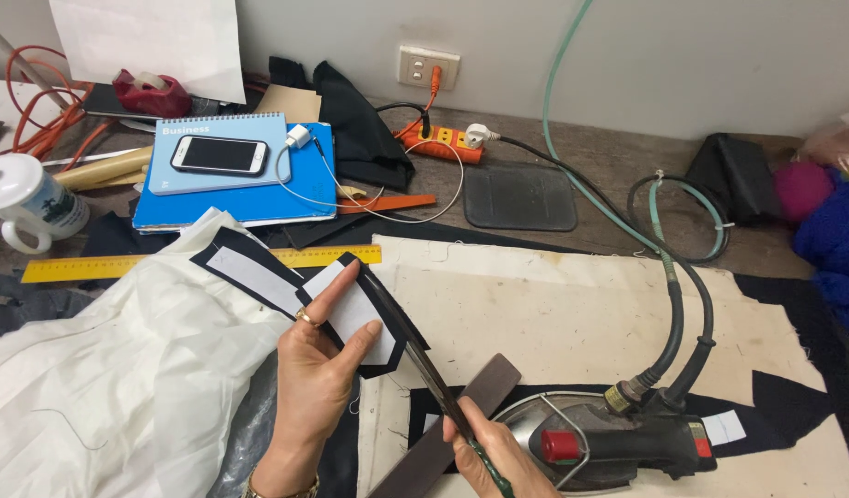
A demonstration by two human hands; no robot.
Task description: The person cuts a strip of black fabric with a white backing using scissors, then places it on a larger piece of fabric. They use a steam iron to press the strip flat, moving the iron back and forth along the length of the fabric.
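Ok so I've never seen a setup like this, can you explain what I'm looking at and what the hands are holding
This is one view from a camera worn on a person's head, looking down at a worktable. The left hand holds a black fabric piece with white backing. The right hand holds a dark pen-like tool against that piece, beside a brown strip. To the right sits a steam iron with hoses, on a cream cloth. Farther back lie a yellow ruler, blue notebooks with a phone, a mug and a power strip.
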